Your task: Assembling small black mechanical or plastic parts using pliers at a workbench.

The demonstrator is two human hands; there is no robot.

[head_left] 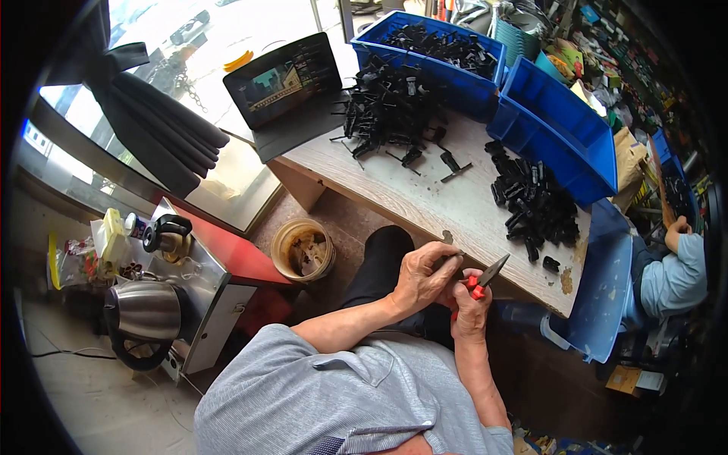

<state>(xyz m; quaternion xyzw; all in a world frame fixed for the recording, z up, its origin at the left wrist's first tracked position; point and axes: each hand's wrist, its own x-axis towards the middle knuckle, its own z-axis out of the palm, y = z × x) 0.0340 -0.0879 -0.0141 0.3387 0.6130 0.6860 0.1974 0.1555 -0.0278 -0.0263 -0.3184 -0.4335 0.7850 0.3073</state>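
In my right hand [472, 307] is a pair of red-handled pliers [493, 271], fingers wrapped round the grips. The grey pointed jaws tilt up to the right, over the table's near edge. My left hand [426, 277] is just left of them, thumb and fingers pinched together; what they hold is too small and hidden to make out. Beyond the hands, a large heap of black plastic parts [387, 110] lies on the table [409, 193]. Toward the right edge is a second pile of short black pieces [531, 199]. A lone T-shaped black part [453, 163] lies between the two.
At the back stand a blue bin full of black parts [428, 64] and another blue bin [557, 133]. A propped tablet [284, 87] is at the back left. Below are a bucket [302, 250], a kettle [148, 311] and a blue tub [607, 303]. Another person's arm [673, 277] shows at right.
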